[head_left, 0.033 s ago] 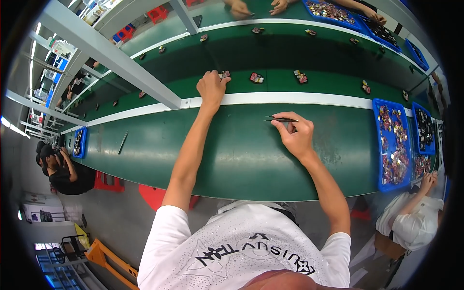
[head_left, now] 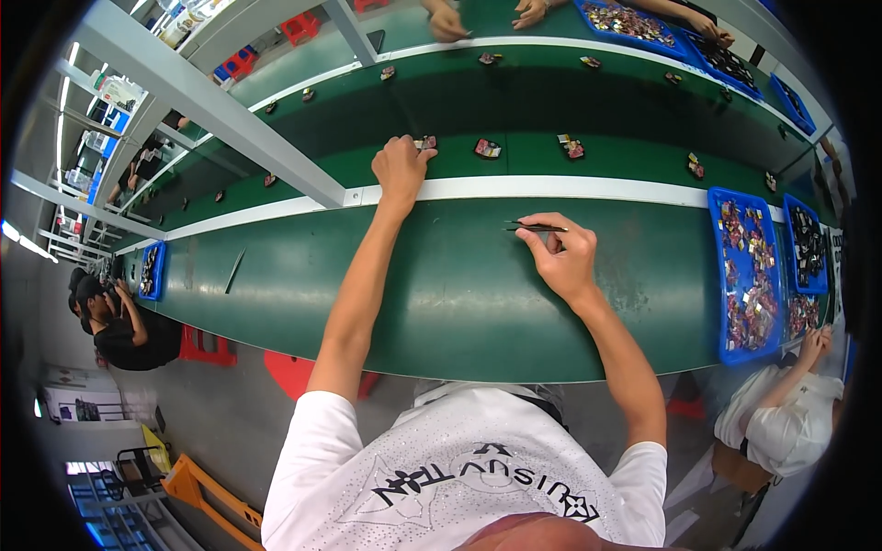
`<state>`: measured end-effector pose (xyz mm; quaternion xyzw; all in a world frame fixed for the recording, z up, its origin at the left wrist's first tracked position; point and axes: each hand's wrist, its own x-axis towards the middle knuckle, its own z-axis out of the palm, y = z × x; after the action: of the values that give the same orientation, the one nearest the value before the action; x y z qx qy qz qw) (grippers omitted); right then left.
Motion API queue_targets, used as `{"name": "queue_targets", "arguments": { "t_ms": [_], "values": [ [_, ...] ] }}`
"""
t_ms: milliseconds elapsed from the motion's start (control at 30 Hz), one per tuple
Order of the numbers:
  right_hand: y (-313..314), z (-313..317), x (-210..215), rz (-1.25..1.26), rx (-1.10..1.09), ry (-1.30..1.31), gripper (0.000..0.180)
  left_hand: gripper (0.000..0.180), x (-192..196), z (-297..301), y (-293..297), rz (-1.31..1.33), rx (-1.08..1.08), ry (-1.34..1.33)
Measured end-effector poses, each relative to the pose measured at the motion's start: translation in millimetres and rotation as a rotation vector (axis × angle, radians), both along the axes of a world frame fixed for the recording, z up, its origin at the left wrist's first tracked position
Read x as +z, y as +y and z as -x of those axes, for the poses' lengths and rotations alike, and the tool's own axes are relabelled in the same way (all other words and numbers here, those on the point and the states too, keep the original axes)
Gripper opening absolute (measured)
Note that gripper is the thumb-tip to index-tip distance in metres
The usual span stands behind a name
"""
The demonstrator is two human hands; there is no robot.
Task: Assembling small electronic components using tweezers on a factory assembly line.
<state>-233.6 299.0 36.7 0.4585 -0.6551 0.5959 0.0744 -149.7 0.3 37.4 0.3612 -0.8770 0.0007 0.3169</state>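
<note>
My left hand (head_left: 401, 170) reaches over the far white rail onto the green belt. Its fingers are closed at a small red-and-black part (head_left: 426, 142), which shows beside the thumb and is partly hidden by the fingers. My right hand (head_left: 562, 250) is above the green worktop (head_left: 459, 303) and grips a pair of dark tweezers (head_left: 537, 227), tips pointing left. Further small parts lie on the belt: a red-and-black one (head_left: 487, 148) right of my left hand, then another (head_left: 571, 146).
On the right stand a blue tray (head_left: 724, 340) of small colourful pieces and a blue tray (head_left: 808, 292) of black ones. A thin metal tool (head_left: 235, 272) lies at left. A grey post (head_left: 211, 101) slants in from upper left. A co-worker's hand (head_left: 448, 23) is across the belt.
My left hand and the part at it have shifted very slightly left. Across the belt, a co-worker's hand has moved a little. My right hand has stayed put.
</note>
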Motion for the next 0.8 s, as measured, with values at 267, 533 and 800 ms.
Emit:
{"name": "queue_targets", "arguments": {
  "t_ms": [267,533,800],
  "values": [
    [-2,-3,-1,-0.007,0.0,-0.014,0.012,0.034,-8,-14,-27,-0.428,0.125,0.109],
    [-1,-5,3,-0.005,0.025,-0.043,0.011,0.044,-17,12,-35,-0.608,0.195,0.168],
    [6,-2,4,-0.018,0.029,-0.053,0.012,0.028,-16,24,-37,-0.664,0.256,0.37]
  ]
}}
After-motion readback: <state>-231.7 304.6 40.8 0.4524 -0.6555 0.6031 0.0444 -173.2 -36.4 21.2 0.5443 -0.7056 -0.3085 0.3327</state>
